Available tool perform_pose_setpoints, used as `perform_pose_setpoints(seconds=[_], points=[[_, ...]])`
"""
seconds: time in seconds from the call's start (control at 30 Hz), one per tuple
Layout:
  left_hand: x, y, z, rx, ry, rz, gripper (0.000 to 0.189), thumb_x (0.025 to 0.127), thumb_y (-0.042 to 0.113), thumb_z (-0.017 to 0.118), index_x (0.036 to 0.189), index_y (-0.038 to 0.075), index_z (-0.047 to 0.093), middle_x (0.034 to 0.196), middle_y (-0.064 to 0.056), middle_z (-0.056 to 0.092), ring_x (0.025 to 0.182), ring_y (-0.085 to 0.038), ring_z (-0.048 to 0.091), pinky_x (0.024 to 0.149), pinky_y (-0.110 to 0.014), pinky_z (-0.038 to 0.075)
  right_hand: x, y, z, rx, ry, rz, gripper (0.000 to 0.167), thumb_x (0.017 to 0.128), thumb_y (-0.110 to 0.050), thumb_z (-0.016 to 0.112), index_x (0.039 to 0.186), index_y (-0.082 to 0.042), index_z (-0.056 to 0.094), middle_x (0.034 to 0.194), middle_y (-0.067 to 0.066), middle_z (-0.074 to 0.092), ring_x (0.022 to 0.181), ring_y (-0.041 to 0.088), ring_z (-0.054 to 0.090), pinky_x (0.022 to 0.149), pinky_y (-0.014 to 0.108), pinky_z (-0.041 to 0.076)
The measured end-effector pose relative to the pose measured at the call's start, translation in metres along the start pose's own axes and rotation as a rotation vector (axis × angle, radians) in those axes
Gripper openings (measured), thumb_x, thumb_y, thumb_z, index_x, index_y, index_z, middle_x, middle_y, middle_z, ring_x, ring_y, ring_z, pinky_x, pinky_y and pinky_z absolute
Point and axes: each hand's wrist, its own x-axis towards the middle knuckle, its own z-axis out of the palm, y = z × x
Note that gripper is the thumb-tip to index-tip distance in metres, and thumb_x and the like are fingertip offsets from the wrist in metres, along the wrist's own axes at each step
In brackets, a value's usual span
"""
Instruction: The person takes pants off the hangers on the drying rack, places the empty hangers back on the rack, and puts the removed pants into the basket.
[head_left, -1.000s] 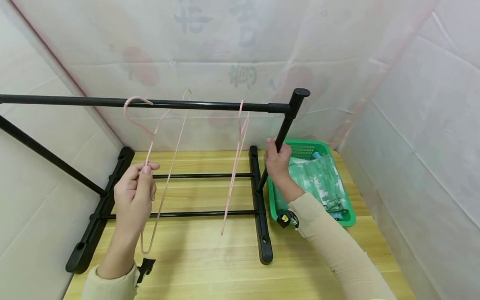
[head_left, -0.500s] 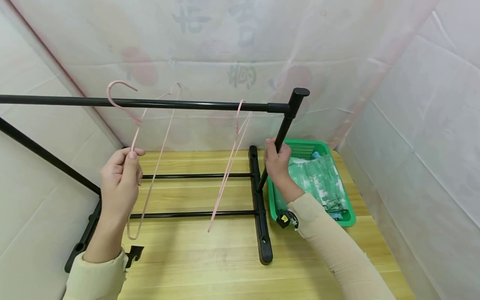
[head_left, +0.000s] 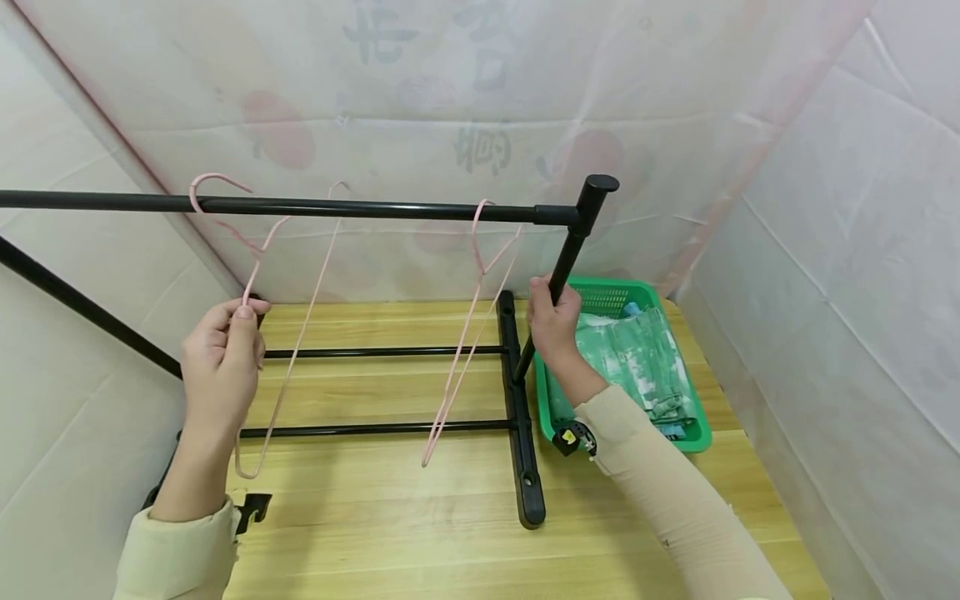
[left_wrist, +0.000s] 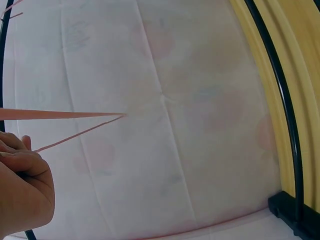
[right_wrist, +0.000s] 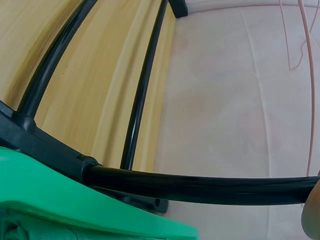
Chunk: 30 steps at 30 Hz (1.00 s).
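In the head view, my left hand (head_left: 221, 358) pinches a pink wire hanger (head_left: 258, 252) by one shoulder, between thumb and fingers. Its hook curves around the rail (head_left: 375, 208) of a black rack; whether it bears on the rail I cannot tell. The left wrist view shows two wires of this hanger (left_wrist: 60, 114) meeting in a point. A second pink hanger (head_left: 483, 271) hangs from the rail farther right. My right hand (head_left: 557, 321) grips the rack's slanted right post (head_left: 572, 250), its fingers wrapped round the tube. That post (right_wrist: 225, 189) crosses the right wrist view.
Right of the rack stands a green basket (head_left: 705, 433) with folded green and white cloth (head_left: 637, 358) in it. The rack's black foot (head_left: 528, 475) rests on a wooden table (head_left: 390, 533). Pale sheets (head_left: 405, 92) enclose the back and sides.
My left hand has moved left along the rail with its hanger, the hook rising and then lowering slightly. The other hanger has swung and turned. My right hand has stayed on the post.
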Motion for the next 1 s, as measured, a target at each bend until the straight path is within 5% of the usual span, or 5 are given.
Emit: perform_pose_setpoints(seconds=[0.3,0.63,0.83,0.93,1.0], points=[[0.002,-0.004,-0.009,0.044,0.036,-0.033,0.026,0.106,0.018,0.047,0.103,0.003,0.069,0.056,0.001,0.048,0.048,-0.009,0.044,0.041,-0.019,0.035,-0.001,-0.001,-0.002,-0.006,-0.010,-0.031,0.039,0.104,-0.018,0.052,0.074,0.005,0.042,0.050,-0.004,0.036,0.036,0.013,0.027,0.034,0.027,0.021],[-0.003,-0.010,-0.018,0.171,0.033,-0.011,0.026,0.105,0.018,0.048,0.106,0.002,0.069,0.057,0.004,0.051,0.047,-0.006,0.045,0.040,-0.019,0.034,-0.001,-0.003,0.000,0.017,0.008,-0.032,0.035,0.103,-0.018,0.054,0.072,-0.003,0.046,0.049,-0.003,0.037,0.036,0.013,0.028,0.034,0.027,0.023],[-0.006,-0.009,-0.026,0.259,-0.037,0.021,0.027,0.106,0.021,0.047,0.115,0.006,0.067,0.058,0.001,0.053,0.046,-0.008,0.045,0.041,-0.020,0.035,-0.001,-0.001,-0.001,0.020,0.012,-0.041,0.033,0.103,-0.017,0.055,0.074,-0.004,0.048,0.050,-0.001,0.039,0.037,0.017,0.029,0.034,0.027,0.025],[-0.009,-0.004,-0.028,0.310,-0.066,0.032,0.028,0.106,0.025,0.047,0.128,0.012,0.060,0.068,-0.006,0.061,0.050,-0.007,0.051,0.045,-0.015,0.040,0.000,-0.003,-0.008,-0.062,-0.017,-0.024,0.027,0.104,-0.016,0.053,0.079,-0.006,0.050,0.054,0.004,0.043,0.041,0.022,0.037,0.038,0.027,0.032],[-0.011,0.001,-0.026,0.368,-0.048,0.074,0.035,0.105,0.027,0.050,0.137,0.014,0.053,0.086,-0.011,0.067,0.067,-0.007,0.060,0.057,-0.009,0.044,0.000,-0.008,-0.016,-0.144,-0.053,0.025,0.017,0.104,-0.016,0.053,0.090,-0.007,0.053,0.064,0.007,0.051,0.052,0.024,0.047,0.047,0.029,0.040]])
